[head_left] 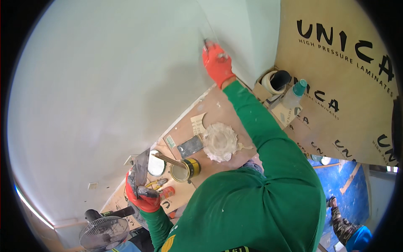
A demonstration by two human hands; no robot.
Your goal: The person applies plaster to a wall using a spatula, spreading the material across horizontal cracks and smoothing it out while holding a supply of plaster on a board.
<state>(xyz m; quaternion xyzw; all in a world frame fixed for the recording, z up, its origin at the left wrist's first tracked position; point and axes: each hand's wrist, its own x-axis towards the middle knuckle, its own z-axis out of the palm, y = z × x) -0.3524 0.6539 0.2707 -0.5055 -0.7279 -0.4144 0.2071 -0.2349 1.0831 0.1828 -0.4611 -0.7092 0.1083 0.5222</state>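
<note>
My right hand (217,63), in a red glove smudged with white, reaches up to the pale wall near the corner. Its fingers are closed around a small dark thing (206,42) against the wall; blur keeps me from telling its kind. Lower left, my left hand (142,191) wears a red glove with a dark, smeared palm. It is closed on a wide grey putty blade (142,163) that points up along the wall. Close by stand a yellow-and-black can (192,167) with a stick (167,159) across it, and a white round lid or tub (156,164).
On the wooden surface are a dark sanding block (190,146), crumpled plastic (220,141), pliers (158,182) and a red can (167,192). A box with tape rolls (268,82) and a teal-capped bottle (295,93) stand right. A fan (105,233) is lower left; another person (350,229) is lower right.
</note>
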